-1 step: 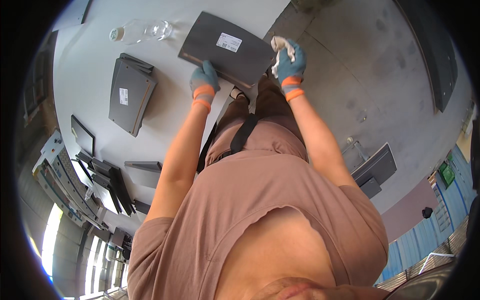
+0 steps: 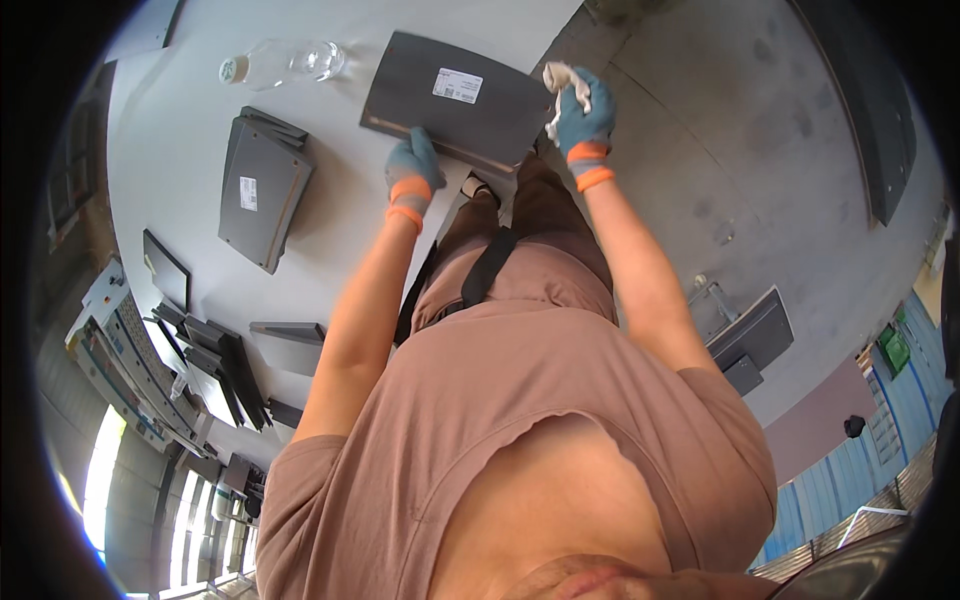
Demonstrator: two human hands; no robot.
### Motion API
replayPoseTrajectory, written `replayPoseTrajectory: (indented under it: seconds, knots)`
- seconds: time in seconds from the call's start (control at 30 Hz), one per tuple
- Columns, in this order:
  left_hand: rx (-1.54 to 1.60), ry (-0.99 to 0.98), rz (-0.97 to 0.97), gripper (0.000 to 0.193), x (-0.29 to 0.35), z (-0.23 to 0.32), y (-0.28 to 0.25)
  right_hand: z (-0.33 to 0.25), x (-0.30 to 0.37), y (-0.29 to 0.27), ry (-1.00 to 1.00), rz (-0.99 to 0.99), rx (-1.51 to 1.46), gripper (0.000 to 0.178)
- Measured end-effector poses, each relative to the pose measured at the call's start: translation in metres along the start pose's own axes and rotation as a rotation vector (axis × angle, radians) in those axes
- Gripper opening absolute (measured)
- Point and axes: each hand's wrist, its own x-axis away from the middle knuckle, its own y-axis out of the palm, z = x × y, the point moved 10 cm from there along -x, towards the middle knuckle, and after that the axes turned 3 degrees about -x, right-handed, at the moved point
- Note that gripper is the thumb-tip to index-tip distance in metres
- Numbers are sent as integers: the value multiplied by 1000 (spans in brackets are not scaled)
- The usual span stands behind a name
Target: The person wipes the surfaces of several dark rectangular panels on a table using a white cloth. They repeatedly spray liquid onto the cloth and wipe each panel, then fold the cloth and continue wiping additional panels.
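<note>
Dark-grey flat panel (image 2: 410, 85), far edge bowed, white rectangular label (image 2: 460, 86) mid-face; blue-gloved left hand (image 2: 413, 164) pinches 7 o'clock edge, right hand (image 2: 587, 118) clutches crumpled off-white cloth (image 2: 561, 78) at 3 o'clock.

The front edge of a dark grey panel (image 2: 490, 125) bearing a white label (image 2: 458, 85) is held by the gloved left hand (image 2: 412, 168). A crumpled white cloth (image 2: 563, 82) is gripped in the fingers of the gloved right hand (image 2: 588, 118), at the panel's right end. On the pale worktop (image 2: 340, 190), a capped clear bottle (image 2: 285, 64) and a stack of similar panels (image 2: 262, 205) are seen to the left.
</note>
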Motion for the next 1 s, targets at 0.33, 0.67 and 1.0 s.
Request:
replayPoseTrajectory:
  seconds: [0.33,0.67,1.0]
  knots:
    - [-495,1338,605,40,56,166,-5,-93,-54,67,-596,-371,636,30]
    - [-721,1255,541,44,5,170,23,-78,66,20,-586,-528,632,38]
    - [-701,1326,572,38,14,175,23,-82,-44,83,-526,-442,773,28]
